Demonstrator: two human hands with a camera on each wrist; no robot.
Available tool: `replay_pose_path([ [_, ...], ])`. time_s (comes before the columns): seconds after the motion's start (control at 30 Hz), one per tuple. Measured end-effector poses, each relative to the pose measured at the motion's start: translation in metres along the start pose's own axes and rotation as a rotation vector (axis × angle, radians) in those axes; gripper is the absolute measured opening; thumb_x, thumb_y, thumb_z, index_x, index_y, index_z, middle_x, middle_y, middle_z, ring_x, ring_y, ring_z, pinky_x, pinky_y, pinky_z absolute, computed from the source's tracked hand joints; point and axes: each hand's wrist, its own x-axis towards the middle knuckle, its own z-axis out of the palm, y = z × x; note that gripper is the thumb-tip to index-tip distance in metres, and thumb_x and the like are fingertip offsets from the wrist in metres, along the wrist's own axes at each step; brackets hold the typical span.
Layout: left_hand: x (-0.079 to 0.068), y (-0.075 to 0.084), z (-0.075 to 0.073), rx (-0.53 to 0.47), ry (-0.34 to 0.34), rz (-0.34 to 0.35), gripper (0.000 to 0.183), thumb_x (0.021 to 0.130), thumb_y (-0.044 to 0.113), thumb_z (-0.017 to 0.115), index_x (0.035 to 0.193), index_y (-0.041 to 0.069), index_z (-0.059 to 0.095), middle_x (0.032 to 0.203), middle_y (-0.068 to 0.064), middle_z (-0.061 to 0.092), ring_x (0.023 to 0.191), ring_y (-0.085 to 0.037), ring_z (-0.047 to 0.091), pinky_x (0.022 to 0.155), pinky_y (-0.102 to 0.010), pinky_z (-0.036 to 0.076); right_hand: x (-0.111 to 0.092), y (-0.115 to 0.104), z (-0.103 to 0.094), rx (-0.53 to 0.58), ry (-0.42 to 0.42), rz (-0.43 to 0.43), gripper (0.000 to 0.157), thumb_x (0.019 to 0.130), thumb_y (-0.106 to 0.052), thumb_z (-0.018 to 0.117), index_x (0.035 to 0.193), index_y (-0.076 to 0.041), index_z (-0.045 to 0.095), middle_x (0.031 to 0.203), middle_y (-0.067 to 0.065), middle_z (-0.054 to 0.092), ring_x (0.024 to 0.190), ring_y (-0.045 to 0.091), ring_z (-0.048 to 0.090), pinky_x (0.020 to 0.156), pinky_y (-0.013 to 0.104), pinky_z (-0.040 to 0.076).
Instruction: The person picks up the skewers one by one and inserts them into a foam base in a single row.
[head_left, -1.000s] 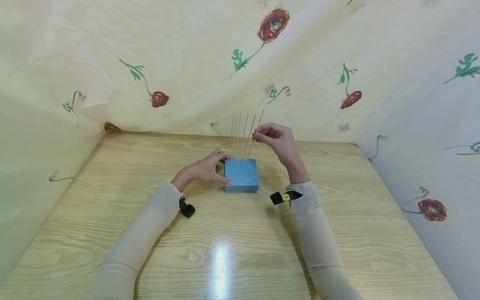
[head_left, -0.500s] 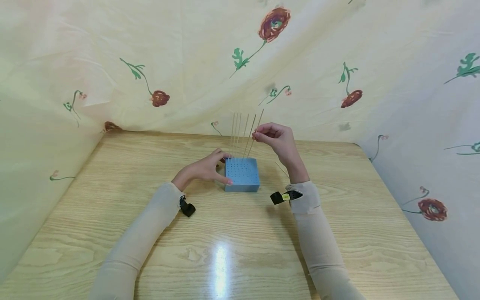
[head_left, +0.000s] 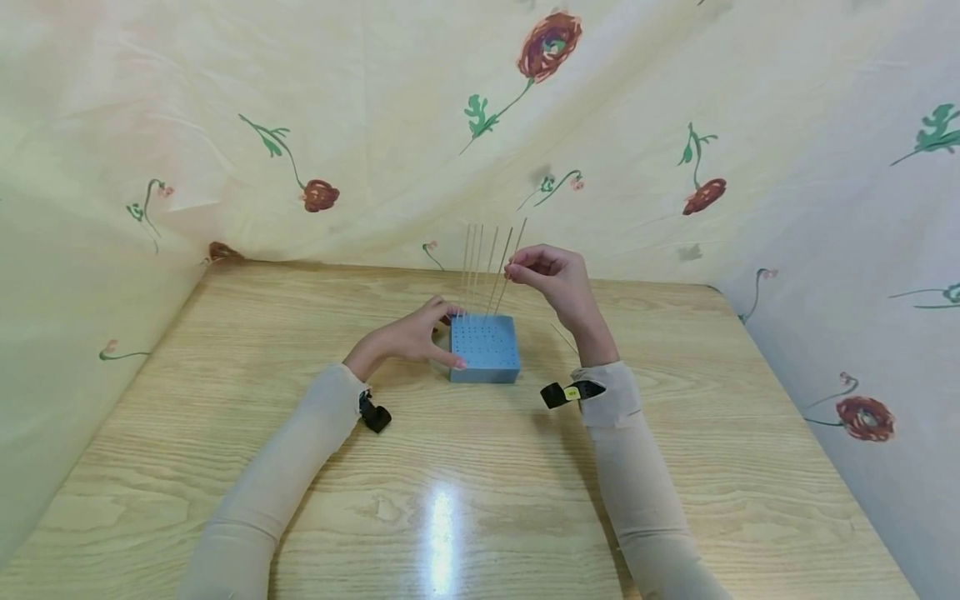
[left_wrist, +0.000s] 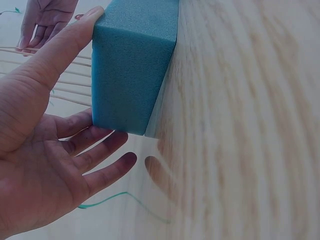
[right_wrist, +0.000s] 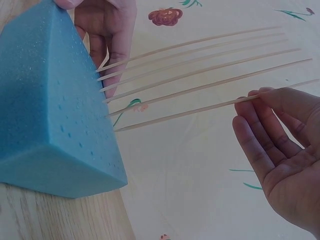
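Observation:
A blue foam block (head_left: 484, 346) dotted with small holes sits on the table. Several thin bamboo skewers (right_wrist: 200, 66) stand in a row along its far edge. My left hand (head_left: 408, 335) holds the block at its left side; in the left wrist view the thumb (left_wrist: 65, 45) is on one corner and fingertips touch the opposite one. My right hand (head_left: 553, 279) pinches the rightmost skewer (right_wrist: 175, 117) between thumb and fingertips, partway up. That skewer's lower end meets the block's holed top, and it leans to the right in the head view.
Another skewer (head_left: 564, 338) lies on the wooden table (head_left: 360, 517), right of the block and partly behind my right wrist. A flower-patterned cloth (head_left: 375, 125) hangs behind the table and along both sides.

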Motion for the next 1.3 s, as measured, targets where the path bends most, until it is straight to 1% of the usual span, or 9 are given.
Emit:
replay_pose_path([
  [0.37,0.0013,-0.0027,0.0002,-0.005,0.002,-0.01,0.089,0.085,0.031,0.085,0.155,0.007,0.035,0.146,-0.013,0.035,0.139,-0.033,0.038,0.117,-0.051,0.036,0.0001,-0.001,0.0012,0.006,-0.003,0.005,0.018,0.091,0.0,0.074,0.101,0.014,0.067,0.088,0.003,0.075,0.082,0.016,0.072,0.081,0.028,0.06],
  [0.73,0.001,-0.0005,0.0001,-0.002,0.0,0.001,0.088,0.085,0.03,0.085,0.154,0.006,0.036,0.143,-0.014,0.036,0.138,-0.033,0.039,0.117,-0.051,0.036,-0.0002,-0.0001,0.0005,0.004,-0.005,-0.002,0.021,0.091,-0.004,0.076,0.101,0.013,0.069,0.087,0.001,0.074,0.082,0.014,0.072,0.081,0.028,0.06],
  [0.93,0.0016,-0.0013,-0.0001,-0.005,0.002,0.005,0.088,0.085,0.031,0.085,0.154,0.006,0.036,0.143,-0.014,0.037,0.138,-0.033,0.039,0.116,-0.051,0.036,-0.0002,-0.0001,0.0008,-0.012,-0.009,-0.002,0.024,0.09,-0.01,0.078,0.099,0.011,0.069,0.087,0.0,0.074,0.083,0.014,0.071,0.082,0.029,0.06],
  [1.1,0.0014,-0.0008,0.0,0.0,0.002,0.0,0.088,0.085,0.031,0.085,0.154,0.007,0.036,0.144,-0.014,0.036,0.139,-0.033,0.039,0.116,-0.051,0.036,-0.0005,-0.0006,0.0009,-0.049,-0.01,0.003,0.018,0.09,-0.004,0.076,0.098,0.01,0.069,0.086,0.0,0.073,0.081,0.015,0.07,0.08,0.03,0.06],
  [1.23,0.0006,0.0003,0.0,0.006,0.002,0.0,0.088,0.085,0.031,0.085,0.154,0.006,0.036,0.146,-0.014,0.036,0.139,-0.033,0.039,0.117,-0.051,0.035,-0.0007,-0.0008,0.0012,-0.047,-0.013,0.009,0.013,0.091,-0.001,0.074,0.098,0.009,0.069,0.086,0.0,0.073,0.08,0.02,0.07,0.079,0.027,0.06],
  [1.3,0.0,0.0012,0.0002,0.007,0.002,0.001,0.088,0.085,0.031,0.085,0.154,0.006,0.036,0.147,-0.014,0.035,0.139,-0.033,0.038,0.117,-0.051,0.035,-0.001,-0.0009,0.0012,-0.045,-0.016,0.009,0.013,0.091,-0.001,0.074,0.098,0.009,0.069,0.086,0.001,0.073,0.08,0.019,0.071,0.079,0.027,0.06],
])
